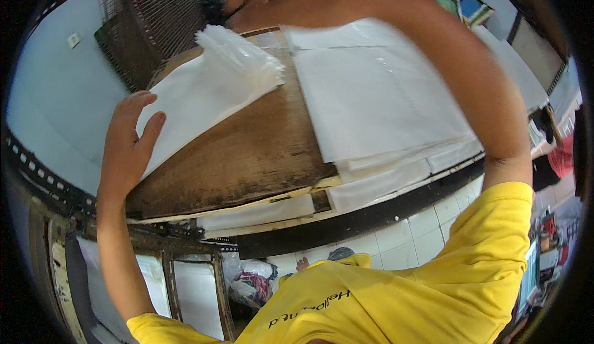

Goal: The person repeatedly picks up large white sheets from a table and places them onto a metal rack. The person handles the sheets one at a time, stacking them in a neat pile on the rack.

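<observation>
A stack of thin white plastic sheets [192,90] lies on the left of a worn brown wooden board [247,146], its far end frayed into crinkled clear edges. My left hand [131,136] is at the stack's left edge, thumb and fingers apart, holding nothing. My right arm reaches up and across the far side, over a wider pile of white plastic sheets [377,96] on the right of the board. My right hand [260,0] is beyond the board's far edge, smeared by motion. Its fingers cannot be made out.
More white sheets [260,214] lie on a level below the board. A wire mesh rack [154,16] stands beyond the board at the left, beside a pale wall [55,84]. Below at the left are a metal-framed shelf [167,282] and plastic-wrapped bundles [250,282]. White floor tiles [396,242] show underneath.
</observation>
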The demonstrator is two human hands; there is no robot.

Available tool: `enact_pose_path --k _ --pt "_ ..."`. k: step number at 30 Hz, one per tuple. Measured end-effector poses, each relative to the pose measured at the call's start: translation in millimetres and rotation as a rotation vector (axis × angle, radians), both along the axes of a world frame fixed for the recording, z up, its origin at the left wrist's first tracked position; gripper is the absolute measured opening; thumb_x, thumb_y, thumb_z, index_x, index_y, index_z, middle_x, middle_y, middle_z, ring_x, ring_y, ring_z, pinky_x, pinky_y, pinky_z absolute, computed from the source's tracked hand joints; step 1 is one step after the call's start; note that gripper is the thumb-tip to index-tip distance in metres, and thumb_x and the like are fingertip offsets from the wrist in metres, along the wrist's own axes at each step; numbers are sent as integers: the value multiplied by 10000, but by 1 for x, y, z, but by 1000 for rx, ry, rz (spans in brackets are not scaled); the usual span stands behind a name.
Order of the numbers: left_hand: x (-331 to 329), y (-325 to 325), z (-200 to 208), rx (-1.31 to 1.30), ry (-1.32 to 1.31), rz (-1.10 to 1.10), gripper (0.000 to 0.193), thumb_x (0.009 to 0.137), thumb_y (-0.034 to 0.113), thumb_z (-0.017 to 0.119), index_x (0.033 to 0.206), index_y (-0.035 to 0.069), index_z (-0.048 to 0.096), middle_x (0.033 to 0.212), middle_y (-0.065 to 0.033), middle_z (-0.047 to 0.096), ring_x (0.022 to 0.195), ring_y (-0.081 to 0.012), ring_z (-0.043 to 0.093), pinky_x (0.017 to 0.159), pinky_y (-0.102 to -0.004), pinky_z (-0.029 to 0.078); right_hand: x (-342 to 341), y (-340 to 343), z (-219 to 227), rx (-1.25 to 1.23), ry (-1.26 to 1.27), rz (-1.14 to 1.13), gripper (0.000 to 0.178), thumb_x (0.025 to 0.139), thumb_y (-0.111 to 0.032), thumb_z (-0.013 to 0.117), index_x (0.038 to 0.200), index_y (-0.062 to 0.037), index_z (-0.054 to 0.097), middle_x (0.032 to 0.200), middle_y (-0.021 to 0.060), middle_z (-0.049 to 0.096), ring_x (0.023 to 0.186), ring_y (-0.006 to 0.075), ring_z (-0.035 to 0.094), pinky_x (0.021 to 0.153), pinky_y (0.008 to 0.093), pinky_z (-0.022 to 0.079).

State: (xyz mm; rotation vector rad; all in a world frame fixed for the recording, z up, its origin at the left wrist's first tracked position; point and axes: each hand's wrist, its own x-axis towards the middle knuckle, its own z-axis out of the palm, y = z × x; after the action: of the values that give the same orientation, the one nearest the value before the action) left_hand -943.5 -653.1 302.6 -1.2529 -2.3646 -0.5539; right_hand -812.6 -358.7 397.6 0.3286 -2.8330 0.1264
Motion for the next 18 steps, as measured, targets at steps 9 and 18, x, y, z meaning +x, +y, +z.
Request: enact_pose_path --k 9,18 --pt "133 139 2 -247 78 -638 678 816 470 699 1293 21 524 1292 -291 506 1130 -439 548 984 -491 441 186 187 -25 11 -307 -1089 895 801 -572 670 1434 1 400 1314 238 559 1157 334 608 865 422 571" --pt "165 167 -17 -456 219 -539 736 789 510 702 1321 35 522 1275 -239 536 1066 -413 580 892 -458 503 198 201 -46 -143 -529 -1074 740 813 -487 675 1341 -2 490 1196 197 633 1019 328 677 820 426 593"
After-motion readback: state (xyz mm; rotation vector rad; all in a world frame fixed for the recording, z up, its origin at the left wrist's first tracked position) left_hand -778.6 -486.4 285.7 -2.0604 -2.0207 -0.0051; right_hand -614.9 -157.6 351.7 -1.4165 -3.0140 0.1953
